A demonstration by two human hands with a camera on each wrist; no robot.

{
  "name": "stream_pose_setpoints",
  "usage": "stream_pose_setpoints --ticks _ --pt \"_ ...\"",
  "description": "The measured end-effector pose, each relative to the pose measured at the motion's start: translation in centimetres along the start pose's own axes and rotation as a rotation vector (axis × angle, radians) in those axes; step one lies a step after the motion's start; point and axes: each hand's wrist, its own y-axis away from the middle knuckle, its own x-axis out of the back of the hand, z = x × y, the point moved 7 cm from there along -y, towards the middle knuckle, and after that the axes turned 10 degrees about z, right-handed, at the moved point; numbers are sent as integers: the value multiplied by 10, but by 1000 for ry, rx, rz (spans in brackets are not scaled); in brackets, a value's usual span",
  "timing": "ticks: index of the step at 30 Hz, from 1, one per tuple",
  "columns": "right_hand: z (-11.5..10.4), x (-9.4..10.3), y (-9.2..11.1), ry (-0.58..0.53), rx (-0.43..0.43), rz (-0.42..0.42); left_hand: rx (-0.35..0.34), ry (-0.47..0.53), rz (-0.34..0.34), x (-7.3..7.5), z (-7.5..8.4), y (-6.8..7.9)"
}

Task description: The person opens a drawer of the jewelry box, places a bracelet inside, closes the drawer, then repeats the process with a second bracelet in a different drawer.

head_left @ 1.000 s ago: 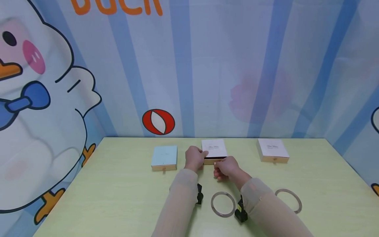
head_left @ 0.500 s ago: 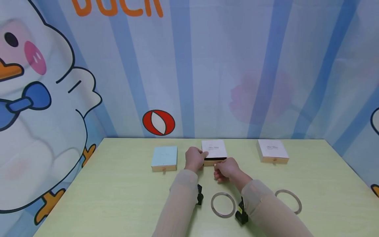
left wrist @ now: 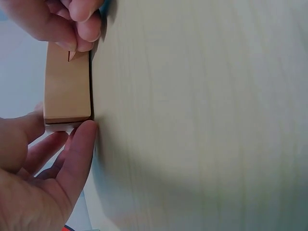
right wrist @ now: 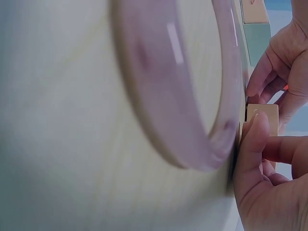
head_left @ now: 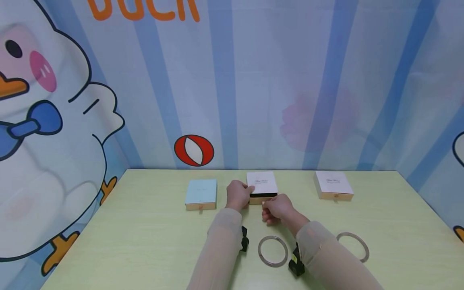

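Note:
A small white drawer box (head_left: 262, 182) sits at the back middle of the table, its tan drawer (left wrist: 67, 91) slid partly out toward me, baring a dark strip. My left hand (head_left: 238, 195) grips the box's left side, thumb on top and fingers along the side. With thumb and finger my right hand (head_left: 277, 209) pinches the ribbon pull tab (left wrist: 72, 55) on the drawer's front. Just in front of the hands a pale translucent bangle (head_left: 259, 250) lies flat; in the right wrist view the same bangle (right wrist: 159, 82) looms large, with purplish patches.
To the left stands a light-blue drawer box (head_left: 201, 191), and to the right another white drawer box (head_left: 334, 182); both are closed. A second bangle (head_left: 366, 247) lies partly behind my right sleeve (head_left: 333, 253). A printed curtain (head_left: 253, 80) hangs behind the table.
My right hand has moved slightly toward me with the tab, and the drawer has come out a little, widening the dark strip. The left hand and box stay in place.

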Motion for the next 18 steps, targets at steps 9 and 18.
stream_pose_setpoints --ticks 9,18 --pt "0 1 1 7 7 -3 -8 -9 4 1 1 1" --pt "0 1 2 7 0 -7 -3 8 0 1 0 1"
